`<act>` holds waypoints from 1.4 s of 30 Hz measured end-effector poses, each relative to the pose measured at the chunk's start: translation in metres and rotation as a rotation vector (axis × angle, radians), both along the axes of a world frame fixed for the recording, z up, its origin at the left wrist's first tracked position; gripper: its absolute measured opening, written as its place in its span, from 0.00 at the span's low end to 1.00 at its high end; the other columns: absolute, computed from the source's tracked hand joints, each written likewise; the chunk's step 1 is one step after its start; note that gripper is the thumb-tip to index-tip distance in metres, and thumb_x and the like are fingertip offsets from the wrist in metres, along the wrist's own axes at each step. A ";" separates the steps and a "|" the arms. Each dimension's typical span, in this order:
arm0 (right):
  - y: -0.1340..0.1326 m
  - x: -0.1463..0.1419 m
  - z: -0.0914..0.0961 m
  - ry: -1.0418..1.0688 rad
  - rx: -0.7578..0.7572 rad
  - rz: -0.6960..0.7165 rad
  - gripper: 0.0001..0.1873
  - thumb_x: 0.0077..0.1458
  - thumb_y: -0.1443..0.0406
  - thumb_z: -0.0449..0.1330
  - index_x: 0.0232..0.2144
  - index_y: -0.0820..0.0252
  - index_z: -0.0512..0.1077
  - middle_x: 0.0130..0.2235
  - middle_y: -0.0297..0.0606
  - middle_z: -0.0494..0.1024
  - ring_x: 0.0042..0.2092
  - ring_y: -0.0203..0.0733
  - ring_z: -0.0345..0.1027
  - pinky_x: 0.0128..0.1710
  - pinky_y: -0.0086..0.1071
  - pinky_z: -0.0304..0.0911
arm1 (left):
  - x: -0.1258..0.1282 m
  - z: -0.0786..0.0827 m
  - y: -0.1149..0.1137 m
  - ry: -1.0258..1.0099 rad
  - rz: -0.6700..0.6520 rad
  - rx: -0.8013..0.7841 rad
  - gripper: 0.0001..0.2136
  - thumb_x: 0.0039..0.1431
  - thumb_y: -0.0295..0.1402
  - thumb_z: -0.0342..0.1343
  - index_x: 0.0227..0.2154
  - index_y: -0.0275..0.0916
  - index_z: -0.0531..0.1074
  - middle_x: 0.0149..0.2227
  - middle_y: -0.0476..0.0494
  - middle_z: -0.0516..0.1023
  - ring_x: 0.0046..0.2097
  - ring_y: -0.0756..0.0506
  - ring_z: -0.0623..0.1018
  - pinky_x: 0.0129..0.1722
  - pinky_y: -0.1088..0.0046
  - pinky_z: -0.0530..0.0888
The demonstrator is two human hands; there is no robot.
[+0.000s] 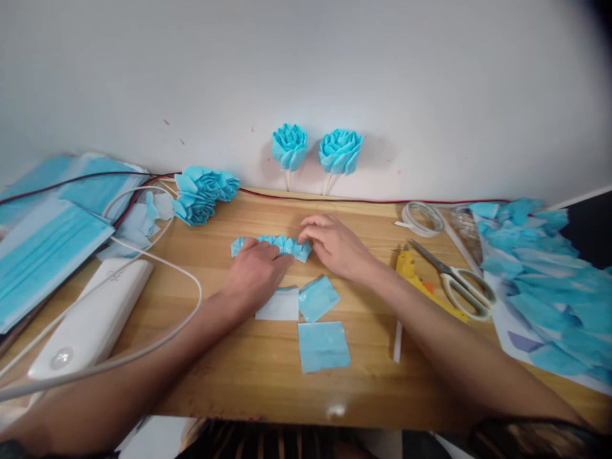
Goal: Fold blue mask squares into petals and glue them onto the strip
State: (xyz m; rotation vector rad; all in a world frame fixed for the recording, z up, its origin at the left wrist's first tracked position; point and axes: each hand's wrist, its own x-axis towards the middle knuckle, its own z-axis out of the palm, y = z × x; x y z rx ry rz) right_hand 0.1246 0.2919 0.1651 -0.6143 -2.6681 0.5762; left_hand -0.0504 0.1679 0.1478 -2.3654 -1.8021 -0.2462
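Observation:
A row of folded light-blue fabric petals [283, 245] lies across the middle of the table. My left hand [255, 271] is on top of the row's left part, its fingers bent down over the petals and its thumb along the near side. At the right end, my right hand [332, 245] has curved, slightly parted fingers touching or just beside the last petal; its thumb is hidden. Nearer me are a pale square [277, 305], partly under my left hand, a tilted blue square [319, 298] and another blue square [324, 346].
Two blue fabric flowers [289, 146] on sticks lean at the wall, with more flowers [203, 194] left of them. Blue masks [57, 242] and a white device [90, 319] with a looping cable lie left. Rightward are tape [423, 220], scissors [461, 284], a yellow glue gun [408, 268] and blue pieces [549, 274].

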 end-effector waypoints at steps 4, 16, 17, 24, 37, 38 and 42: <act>0.000 -0.010 -0.011 -0.080 0.022 -0.022 0.20 0.54 0.78 0.49 0.39 0.59 0.77 0.52 0.45 0.76 0.54 0.50 0.66 0.56 0.44 0.59 | -0.001 -0.001 0.000 -0.006 -0.016 0.024 0.12 0.66 0.27 0.49 0.31 0.40 0.77 0.26 0.45 0.74 0.32 0.43 0.71 0.35 0.63 0.59; 0.012 0.027 0.007 0.149 -0.388 -0.244 0.16 0.58 0.71 0.48 0.44 0.62 0.72 0.43 0.42 0.79 0.45 0.42 0.73 0.50 0.38 0.64 | -0.005 -0.007 -0.002 -0.059 -0.059 0.088 0.12 0.67 0.29 0.50 0.40 0.41 0.80 0.25 0.44 0.75 0.31 0.43 0.73 0.34 0.65 0.60; 0.008 0.027 0.006 0.142 -0.403 -0.252 0.16 0.59 0.71 0.48 0.44 0.62 0.72 0.43 0.42 0.79 0.45 0.42 0.73 0.50 0.38 0.64 | -0.006 -0.006 -0.002 -0.089 -0.076 0.106 0.13 0.67 0.29 0.49 0.41 0.41 0.80 0.25 0.45 0.75 0.31 0.43 0.73 0.33 0.65 0.60; -0.001 0.027 0.005 0.180 -0.499 -0.361 0.15 0.55 0.73 0.50 0.39 0.59 0.74 0.35 0.34 0.78 0.38 0.37 0.70 0.44 0.33 0.63 | -0.017 0.003 -0.008 -0.336 -0.085 0.243 0.14 0.68 0.29 0.48 0.43 0.37 0.79 0.26 0.45 0.78 0.30 0.46 0.75 0.32 0.68 0.63; -0.036 0.040 0.010 0.215 -0.677 -0.369 0.13 0.56 0.64 0.47 0.37 0.58 0.71 0.20 0.25 0.58 0.21 0.33 0.56 0.23 0.26 0.56 | -0.024 0.001 -0.009 -0.445 -0.034 0.223 0.15 0.67 0.30 0.47 0.39 0.38 0.81 0.27 0.45 0.80 0.30 0.47 0.77 0.33 0.71 0.65; -0.036 0.042 0.009 0.197 -0.637 -0.378 0.16 0.58 0.62 0.47 0.42 0.59 0.72 0.20 0.24 0.59 0.21 0.34 0.57 0.23 0.26 0.57 | -0.026 0.003 -0.008 -0.444 -0.021 0.218 0.15 0.67 0.30 0.48 0.39 0.38 0.81 0.27 0.44 0.80 0.30 0.47 0.77 0.33 0.71 0.66; -0.027 0.042 0.006 0.089 -0.464 -0.411 0.20 0.61 0.63 0.50 0.51 0.60 0.72 0.26 0.31 0.73 0.28 0.37 0.67 0.32 0.29 0.62 | -0.029 0.015 0.002 -0.401 -0.008 0.161 0.14 0.66 0.32 0.49 0.39 0.38 0.81 0.31 0.42 0.82 0.34 0.44 0.78 0.34 0.70 0.67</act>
